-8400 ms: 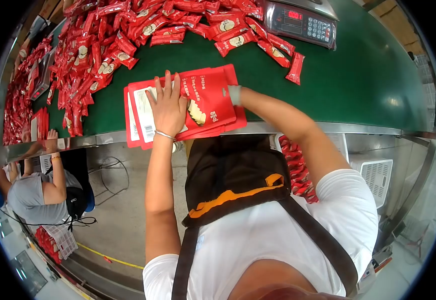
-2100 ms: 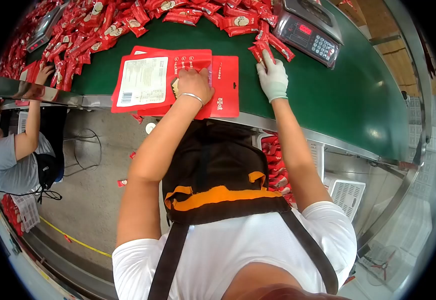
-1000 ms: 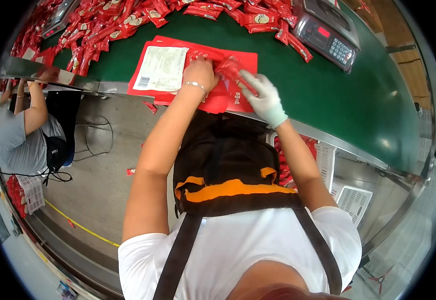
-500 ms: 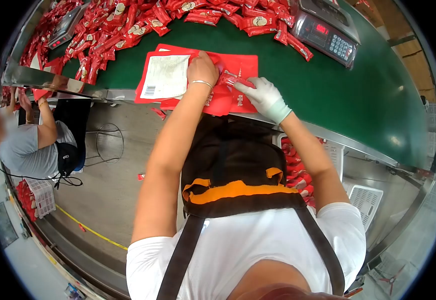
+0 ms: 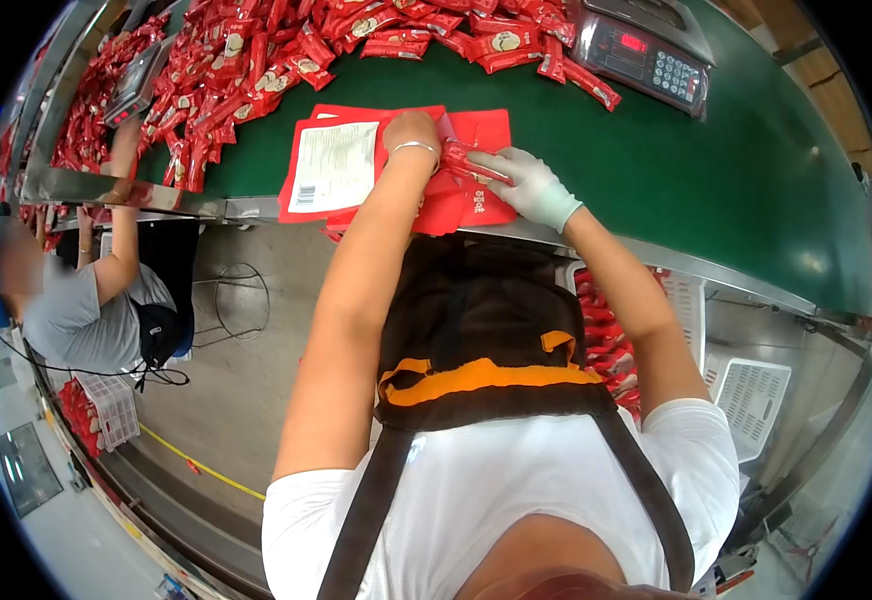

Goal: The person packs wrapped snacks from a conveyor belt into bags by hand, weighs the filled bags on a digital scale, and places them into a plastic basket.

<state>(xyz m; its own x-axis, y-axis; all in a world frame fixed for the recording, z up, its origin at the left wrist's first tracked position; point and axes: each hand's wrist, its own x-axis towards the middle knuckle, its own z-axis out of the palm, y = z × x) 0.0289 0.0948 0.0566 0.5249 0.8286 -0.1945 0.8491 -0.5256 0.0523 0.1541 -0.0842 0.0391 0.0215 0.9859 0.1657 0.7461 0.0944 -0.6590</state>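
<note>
My left hand (image 5: 413, 136), bare with a bracelet at the wrist, has its fingers curled over the edge of a red pouch (image 5: 448, 205); its fingertips are partly hidden. In my right hand (image 5: 533, 189), in a white glove, are small red snack packets (image 5: 466, 164), pinched between thumb and fingers beside the left hand. They lie against the pouch's upper part. How many packets there are I cannot make out. Under my left wrist spreads a stack of flat red pouches (image 5: 301, 205), the top one bearing a white printed label (image 5: 334, 165) with a barcode.
Loose red packets (image 5: 256, 70) are heaped along the far side of the green table (image 5: 716, 190). A digital scale (image 5: 646, 60) stands at the back right, another scale (image 5: 141, 80) at the left. Crates (image 5: 751, 405) sit below. A co-worker (image 5: 96, 300) is at the left.
My left hand has shifted slightly right, closer to the packets in my right hand. The co-worker's arm now reaches up over the table edge towards the left scale. The view has shifted a little.
</note>
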